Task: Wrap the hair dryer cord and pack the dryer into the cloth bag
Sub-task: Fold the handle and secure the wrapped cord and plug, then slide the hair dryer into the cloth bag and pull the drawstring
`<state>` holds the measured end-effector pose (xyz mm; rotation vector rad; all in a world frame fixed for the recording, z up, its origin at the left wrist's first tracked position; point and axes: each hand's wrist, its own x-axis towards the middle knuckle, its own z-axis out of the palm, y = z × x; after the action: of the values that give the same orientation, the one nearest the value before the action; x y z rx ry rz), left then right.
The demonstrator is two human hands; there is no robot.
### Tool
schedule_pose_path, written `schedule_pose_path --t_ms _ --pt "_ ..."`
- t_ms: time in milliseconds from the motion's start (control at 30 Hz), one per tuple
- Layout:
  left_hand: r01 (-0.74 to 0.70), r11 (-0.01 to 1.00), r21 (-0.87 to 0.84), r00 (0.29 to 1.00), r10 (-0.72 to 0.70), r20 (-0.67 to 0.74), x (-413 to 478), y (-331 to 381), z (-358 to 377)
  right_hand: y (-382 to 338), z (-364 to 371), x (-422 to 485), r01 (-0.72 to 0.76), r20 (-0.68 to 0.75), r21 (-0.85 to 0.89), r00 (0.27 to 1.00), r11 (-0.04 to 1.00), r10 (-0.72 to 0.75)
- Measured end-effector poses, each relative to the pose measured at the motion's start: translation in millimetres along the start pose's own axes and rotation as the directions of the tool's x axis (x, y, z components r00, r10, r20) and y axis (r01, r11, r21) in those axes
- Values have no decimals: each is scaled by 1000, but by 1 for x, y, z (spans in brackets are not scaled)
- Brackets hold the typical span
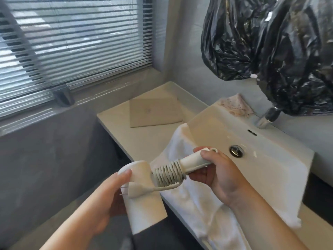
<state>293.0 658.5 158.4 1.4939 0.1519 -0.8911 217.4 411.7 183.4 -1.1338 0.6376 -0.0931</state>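
L hand (103, 199) is gripping the hair dryer (139, 170) by its barrel (146, 213), thumb lying over the rounded top end & fingers curling round the back. R hand (219, 172) is clenching round the end of the handle (191, 161), thumb on top.

Barrel's long axis is running from the L thumb down toward the person, open end pointing down & a bit right. Handle is sticking out sideways from the barrel, pointing up-right into the R palm. The whole dryer is hanging in the air betw. the two hands.

Cord (167, 175) is sitting in tight coils round the handle, just left of the R fingertips. A short tail is leading from the coils to the plug (137, 191), which is lying against the barrel just beside the L fingers, prongs pointing toward the L hand.

Cloth bag (155, 112) is lying flat on the counter (115, 116), well beyond both hands & apart from the dryer. White towel (191, 204) is draping over the sink (234, 127) edge under the R hand. Faucet (266, 118) is standing beyond the R hand, w/ black plastic bags (270, 51) hanging above it.
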Motion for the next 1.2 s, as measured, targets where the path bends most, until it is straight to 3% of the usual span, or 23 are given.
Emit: schedule_pose_path --t_ms 100,333,533,833,1100,1200 --pt "-29 999 41 993 25 112 21 25 -35 -2 35 27 0 -13 -29 1000 1000 0" --pt "-23 999 48 983 14 183 79 58 -78 -3 76 73 -17 -71 7 997 1000 18" --pt "-16 998 68 981 3 193 141 77 -77 -14 76 129 5 -120 61 993 998 3" --pt "-156 977 142 963 119 243 251 151 -51 -50 70 233 144 -70 105 988 984 -137" --pt "-86 996 -28 948 90 304 332 177 -20 -38 60 273 -49 -96 -169 995 984 33" --pt "-34 995 -94 929 66 363 353 181 -11 -34 65 280 -94 -189 -102 979 990 73"
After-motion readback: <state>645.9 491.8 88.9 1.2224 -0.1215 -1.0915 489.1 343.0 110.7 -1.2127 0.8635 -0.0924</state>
